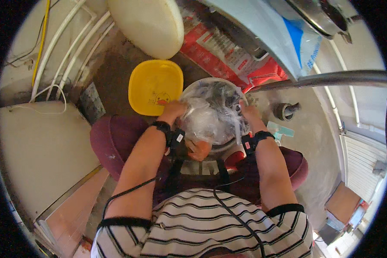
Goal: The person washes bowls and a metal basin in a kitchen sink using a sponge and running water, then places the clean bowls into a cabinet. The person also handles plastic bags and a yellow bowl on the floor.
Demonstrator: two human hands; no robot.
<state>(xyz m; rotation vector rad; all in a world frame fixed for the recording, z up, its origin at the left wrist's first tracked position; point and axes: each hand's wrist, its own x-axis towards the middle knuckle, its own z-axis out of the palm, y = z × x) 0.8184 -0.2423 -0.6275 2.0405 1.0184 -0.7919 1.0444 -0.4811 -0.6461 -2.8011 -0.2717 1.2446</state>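
Note:
A round bin (209, 80) stands between my knees, heaped with crumpled clear plastic bags (201, 117). At the left side of the heap, my left hand (176, 109) has its fingers curled into the plastic. My right hand (250, 111) grips plastic on the opposite side, close to the rim. The fingertips of both hands are partly hidden. An orange plastic bag (200, 150) hangs at the near side of the bin. Just beyond my left hand lies a yellow basin (151, 80) with a duck face printed inside.
A cream round lid or board (148, 25) leans behind the basin. Red printed sacks (225, 54) lie beyond the bin. A metal bar (325, 80) juts in from the right above a small dark pot (283, 111). A pale cabinet (45, 151) stands at left.

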